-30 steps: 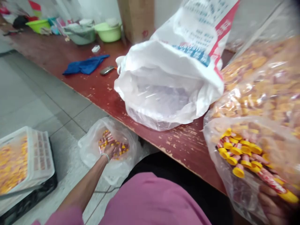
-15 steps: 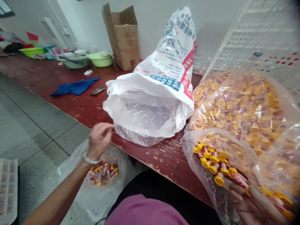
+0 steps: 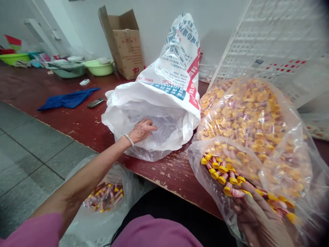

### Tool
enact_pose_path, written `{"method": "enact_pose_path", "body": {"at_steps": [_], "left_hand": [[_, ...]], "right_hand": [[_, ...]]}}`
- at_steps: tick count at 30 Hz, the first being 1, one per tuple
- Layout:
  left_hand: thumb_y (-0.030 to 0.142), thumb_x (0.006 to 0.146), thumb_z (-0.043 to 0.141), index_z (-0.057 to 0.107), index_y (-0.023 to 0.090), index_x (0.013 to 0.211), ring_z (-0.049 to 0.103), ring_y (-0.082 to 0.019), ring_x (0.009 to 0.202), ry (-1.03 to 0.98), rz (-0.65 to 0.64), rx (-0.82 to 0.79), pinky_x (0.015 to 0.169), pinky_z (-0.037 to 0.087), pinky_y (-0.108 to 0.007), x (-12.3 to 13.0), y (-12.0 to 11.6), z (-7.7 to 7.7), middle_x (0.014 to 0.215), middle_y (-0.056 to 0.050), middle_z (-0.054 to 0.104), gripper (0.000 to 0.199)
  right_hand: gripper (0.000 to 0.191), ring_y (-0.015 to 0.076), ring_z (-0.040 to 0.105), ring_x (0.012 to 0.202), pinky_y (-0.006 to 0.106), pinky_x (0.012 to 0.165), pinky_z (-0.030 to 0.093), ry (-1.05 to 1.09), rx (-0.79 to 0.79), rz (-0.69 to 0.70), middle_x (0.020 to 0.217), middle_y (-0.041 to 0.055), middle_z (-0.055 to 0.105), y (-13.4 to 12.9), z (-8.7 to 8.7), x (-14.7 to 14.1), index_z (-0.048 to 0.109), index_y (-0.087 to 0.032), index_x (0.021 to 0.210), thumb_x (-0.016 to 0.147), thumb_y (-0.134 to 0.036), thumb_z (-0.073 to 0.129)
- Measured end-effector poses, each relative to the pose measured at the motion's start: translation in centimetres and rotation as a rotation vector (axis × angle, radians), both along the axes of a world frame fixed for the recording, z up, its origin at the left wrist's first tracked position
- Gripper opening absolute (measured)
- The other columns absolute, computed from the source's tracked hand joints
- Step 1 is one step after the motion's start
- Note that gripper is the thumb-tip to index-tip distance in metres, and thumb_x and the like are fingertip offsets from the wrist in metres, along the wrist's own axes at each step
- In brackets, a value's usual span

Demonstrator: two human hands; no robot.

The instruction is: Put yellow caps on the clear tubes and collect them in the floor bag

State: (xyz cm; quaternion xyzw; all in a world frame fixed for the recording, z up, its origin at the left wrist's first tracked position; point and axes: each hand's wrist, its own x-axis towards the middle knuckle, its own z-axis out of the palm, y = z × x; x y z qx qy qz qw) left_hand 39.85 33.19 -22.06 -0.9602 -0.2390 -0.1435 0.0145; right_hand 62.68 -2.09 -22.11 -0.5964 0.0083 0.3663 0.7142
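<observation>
My left hand (image 3: 142, 131), with a beaded bracelet at the wrist, reaches into the mouth of a white printed sack (image 3: 151, 94). Clear plastic pieces (image 3: 164, 125) lie inside it; the fingers are curled, and what they hold, if anything, is too small to tell. At the lower right my right hand (image 3: 257, 212) is closed around a small red-and-white tube with a yellow cap (image 3: 235, 192), at the mouth of a large clear bag (image 3: 257, 116) full of such tubes. Below the table edge an open plastic bag (image 3: 77, 219) holds more capped tubes (image 3: 105, 196).
On the red table (image 3: 89, 128) lie a blue cloth (image 3: 68, 98), a phone (image 3: 96, 103) and a small white box (image 3: 84, 82). Behind stand green basins (image 3: 99, 68) and a cardboard box (image 3: 128, 51). A white perforated crate (image 3: 257, 44) leans at the right.
My left hand has moved from beside the sack, over the table edge, up and right into its mouth. My right hand now has a tube at its fingertips near the bag's opening. The view has shifted right.
</observation>
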Motion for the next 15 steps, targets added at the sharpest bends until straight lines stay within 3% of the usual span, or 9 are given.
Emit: {"method": "enact_pose_path", "body": {"at_steps": [2, 4, 10, 15], "left_hand": [[0.018, 0.082, 0.057, 0.066, 0.019, 0.103, 0.051, -0.024, 0.104, -0.105, -0.018, -0.038, 0.093, 0.04, -0.038, -0.4, -1.6, 1.0, 0.11, -0.011, 0.057, 0.023], [0.024, 0.084, 0.057, 0.064, 0.017, 0.104, 0.053, -0.022, 0.106, -0.253, -0.04, -0.2, 0.096, 0.039, -0.036, -0.7, -4.4, 2.0, 0.112, -0.01, 0.059, 0.022], [0.03, 0.082, 0.062, 0.06, 0.016, 0.107, 0.06, -0.017, 0.09, -0.553, 0.03, -1.08, 0.08, 0.046, -0.027, -0.7, -14.2, 2.7, 0.098, -0.007, 0.067, 0.029], [0.022, 0.078, 0.068, 0.059, 0.017, 0.098, 0.063, -0.015, 0.081, -0.914, 0.056, -1.682, 0.073, 0.051, -0.026, 0.5, -17.1, 2.5, 0.091, -0.004, 0.065, 0.023]], "right_hand": [[0.049, 0.0083, 0.058, 0.059, 0.017, 0.053, 0.053, -0.057, 0.01, 0.05, 0.083, 0.0025, 0.069, 0.8, 0.6, -1.2, 0.065, -0.021, 0.103, 0.058, -0.032, 0.082], [0.046, 0.0092, 0.06, 0.06, 0.018, 0.055, 0.054, -0.143, 0.038, 0.086, 0.082, 0.003, 0.069, 1.8, 1.2, -2.8, 0.065, -0.02, 0.101, 0.06, -0.034, 0.081], [0.027, 0.0113, 0.066, 0.076, 0.02, 0.069, 0.056, -0.413, 0.242, 0.235, 0.091, 0.002, 0.069, 5.5, 3.4, -7.5, 0.061, -0.021, 0.09, 0.069, -0.028, 0.076], [0.022, 0.012, 0.064, 0.084, 0.024, 0.076, 0.054, -0.55, 0.32, 0.306, 0.095, 0.0019, 0.066, 6.4, 3.8, -8.7, 0.059, -0.023, 0.098, 0.078, -0.025, 0.068]]}}
